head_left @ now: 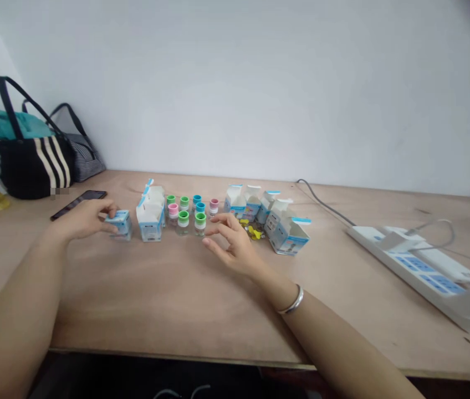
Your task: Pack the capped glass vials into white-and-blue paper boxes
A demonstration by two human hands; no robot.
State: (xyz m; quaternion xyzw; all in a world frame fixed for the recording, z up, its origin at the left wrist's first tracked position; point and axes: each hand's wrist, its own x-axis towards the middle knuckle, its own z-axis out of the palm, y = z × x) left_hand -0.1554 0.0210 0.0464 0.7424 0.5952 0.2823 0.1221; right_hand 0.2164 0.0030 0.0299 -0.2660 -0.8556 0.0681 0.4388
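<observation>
At the upper left of the frame, a striped bag point(31, 166) sits on the desk point(168, 299). Left of center, the left hand point(81, 219) has its grip closed on a small box point(119, 223), just beside an opened carton point(151, 221). At center stand capped vials point(189, 213); the right hand point(233, 244) is released, open just beside them. More cartons point(287, 235) stand right of it, and a power strip point(418, 271) lies at far right.

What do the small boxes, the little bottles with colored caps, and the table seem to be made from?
The boxes look like thin matte printed card, because their flaps fold like paper. The bottles seem clear and see-through, either glass or plastic; I cannot tell which. Their caps look like smooth colored plastic. The table looks like bare plywood, with faint grain and a low sheen.
</observation>
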